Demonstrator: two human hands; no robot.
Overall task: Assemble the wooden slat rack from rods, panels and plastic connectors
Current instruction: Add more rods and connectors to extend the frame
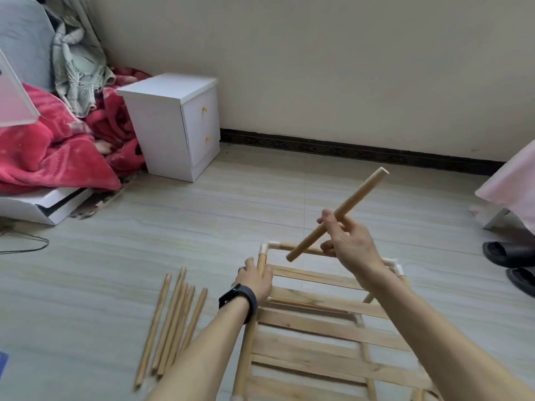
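**Step in hand: adding a rod to the partly built rack.**

My right hand holds a short, thick, round pale-wood rod in the air above the rack's far end. Fingers and thumb are curled round its lower part. The rod slants, lower end toward the frame, upper end up and away to the right.

My left hand, with a black wristband on the wrist, grips the left side rail of the light wooden slat rack. The fingers wrap the rail just below the white plastic corner connector.

The rack sits on the floor directly in front of me, slatted panel uppermost. A second white corner connector caps the far right corner.

**Next move (judgement).** Turn the rod upright, align its lower end with a socket in the left corner connector, and press it home while the left hand steadies the rail. I cannot tell from this angle whether that connector has a free socket facing up.

**Surface and room.** The floor is pale grey-beige tile. A loose row of thin wooden rods lies just left of the rack. A white two-drawer bedside cabinet stands against the cream wall, and a red blanket is heaped to its left. Black slippers sit at the right edge.
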